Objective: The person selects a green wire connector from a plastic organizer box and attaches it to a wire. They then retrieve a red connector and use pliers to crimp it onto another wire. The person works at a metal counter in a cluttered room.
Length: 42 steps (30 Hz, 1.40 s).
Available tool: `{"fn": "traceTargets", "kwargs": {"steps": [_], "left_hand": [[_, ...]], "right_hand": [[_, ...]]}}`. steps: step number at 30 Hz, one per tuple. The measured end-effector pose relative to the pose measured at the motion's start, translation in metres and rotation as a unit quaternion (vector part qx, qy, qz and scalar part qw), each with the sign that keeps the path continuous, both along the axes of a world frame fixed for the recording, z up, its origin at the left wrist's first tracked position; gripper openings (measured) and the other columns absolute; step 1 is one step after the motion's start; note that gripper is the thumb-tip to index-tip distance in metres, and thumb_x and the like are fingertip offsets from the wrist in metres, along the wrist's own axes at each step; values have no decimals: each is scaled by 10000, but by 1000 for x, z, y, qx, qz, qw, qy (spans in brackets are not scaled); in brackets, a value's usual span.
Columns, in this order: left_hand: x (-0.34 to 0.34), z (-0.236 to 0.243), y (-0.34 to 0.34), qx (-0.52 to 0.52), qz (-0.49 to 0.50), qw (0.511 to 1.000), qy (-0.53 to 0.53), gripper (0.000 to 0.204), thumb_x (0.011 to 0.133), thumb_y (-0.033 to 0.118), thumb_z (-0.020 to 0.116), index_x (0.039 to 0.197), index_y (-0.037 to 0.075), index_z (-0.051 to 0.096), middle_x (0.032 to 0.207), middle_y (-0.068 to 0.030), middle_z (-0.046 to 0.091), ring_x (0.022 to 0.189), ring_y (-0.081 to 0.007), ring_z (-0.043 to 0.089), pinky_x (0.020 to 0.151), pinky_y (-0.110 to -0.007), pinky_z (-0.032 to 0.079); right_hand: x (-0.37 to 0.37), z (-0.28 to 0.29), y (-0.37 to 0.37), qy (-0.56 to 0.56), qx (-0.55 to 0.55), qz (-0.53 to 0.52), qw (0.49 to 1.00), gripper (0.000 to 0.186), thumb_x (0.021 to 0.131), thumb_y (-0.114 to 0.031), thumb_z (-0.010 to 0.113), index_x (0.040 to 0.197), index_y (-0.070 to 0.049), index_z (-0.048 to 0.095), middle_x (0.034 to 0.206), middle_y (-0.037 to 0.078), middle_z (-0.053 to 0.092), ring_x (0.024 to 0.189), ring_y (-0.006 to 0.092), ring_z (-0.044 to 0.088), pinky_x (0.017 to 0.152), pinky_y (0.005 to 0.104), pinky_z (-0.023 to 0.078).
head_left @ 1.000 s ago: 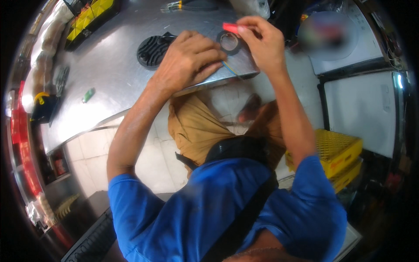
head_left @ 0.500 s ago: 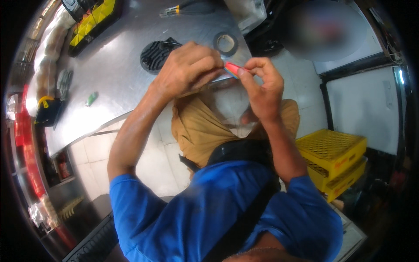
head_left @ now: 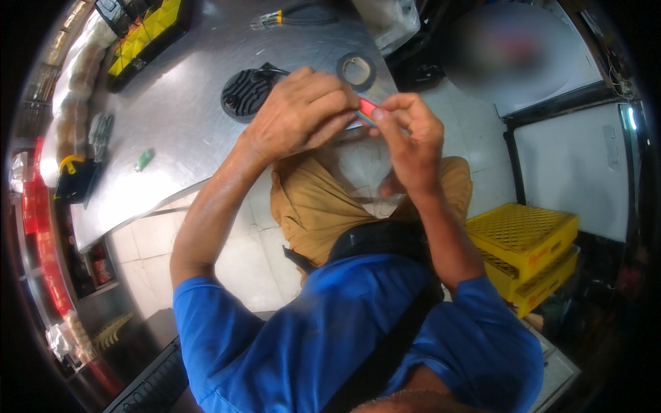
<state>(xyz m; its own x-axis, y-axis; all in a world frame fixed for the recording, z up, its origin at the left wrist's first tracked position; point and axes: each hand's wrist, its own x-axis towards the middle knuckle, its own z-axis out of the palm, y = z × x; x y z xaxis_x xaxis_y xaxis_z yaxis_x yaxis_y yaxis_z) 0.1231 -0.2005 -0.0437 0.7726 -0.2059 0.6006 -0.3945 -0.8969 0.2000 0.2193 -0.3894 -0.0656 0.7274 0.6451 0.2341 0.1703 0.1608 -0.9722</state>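
A small piece with red, yellow and blue bands (head_left: 368,108) spans the gap between my two hands, just off the near edge of the metal table (head_left: 186,124). My left hand (head_left: 299,110) is closed on its left end, the fingertips partly hidden behind the knuckles. The right end sits pinched between thumb and fingers of my right hand (head_left: 414,134). Behind my left hand lies a round black ribbed object (head_left: 244,93), partly covered by the hand. A roll of dark tape (head_left: 356,71) rests on the table just beyond the fingertips.
Pliers (head_left: 292,16) lie at the table's far side. A yellow-and-black case (head_left: 146,40) stands at the far left, and a small green item (head_left: 144,160) lies nearer. Yellow crates (head_left: 527,234) are stacked on the right, below a white door panel (head_left: 571,165).
My right hand has shifted slightly left, and the banded piece has tilted a little between my fingers. Both hands keep their hold.
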Motion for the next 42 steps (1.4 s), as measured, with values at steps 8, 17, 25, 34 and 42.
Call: {"fn": "traceTargets", "kwargs": {"steps": [8, 17, 25, 34, 42], "left_hand": [[-1, 3, -1, -34, 23, 998, 45, 165, 828, 147, 748, 929, 55, 656, 934, -72, 670, 884, -244, 638, 792, -375, 485], [-5, 13, -9, -186, 55, 981, 9, 248, 856, 102, 749, 1080, 37, 663, 1009, -92, 695, 922, -197, 677, 813, -312, 543], [-18, 4, -36, -450, 91, 888, 28, 373, 918, 90, 709, 1240, -25, 563, 1024, -81, 652, 953, -129, 641, 838, -266, 522], [-7, 8, -12, -407, 126, 889, 167, 330, 933, 140, 695, 1208, -17, 601, 895, -20, 655, 846, -75, 604, 758, -228, 486], [-25, 1, -18, -404, 105, 906, 70, 273, 927, 154, 655, 1143, -13, 650, 978, -62, 667, 902, -115, 614, 815, -274, 488]], "right_hand": [[9, 1, 7, -58, 18, -30, 998, 101, 950, -66, 647, 980, 12, 591, 846, 73, 710, 782, 74, 642, 696, 222, 507], [0, 6, 18, -31, 80, 5, 996, 119, 942, -49, 652, 1026, 18, 601, 869, 60, 703, 837, 67, 634, 737, 219, 496], [-17, 16, 19, -34, 72, 25, 997, 123, 952, -53, 637, 1047, 17, 601, 899, 77, 715, 786, 65, 639, 698, 215, 496], [-5, 11, 11, 21, 24, 37, 999, 142, 966, -33, 599, 1076, 55, 607, 909, 111, 713, 756, 98, 668, 704, 224, 534], [-10, 7, 22, 26, 62, 23, 997, 149, 968, -62, 618, 1070, 47, 616, 890, 107, 714, 722, 94, 664, 681, 215, 525]]}}
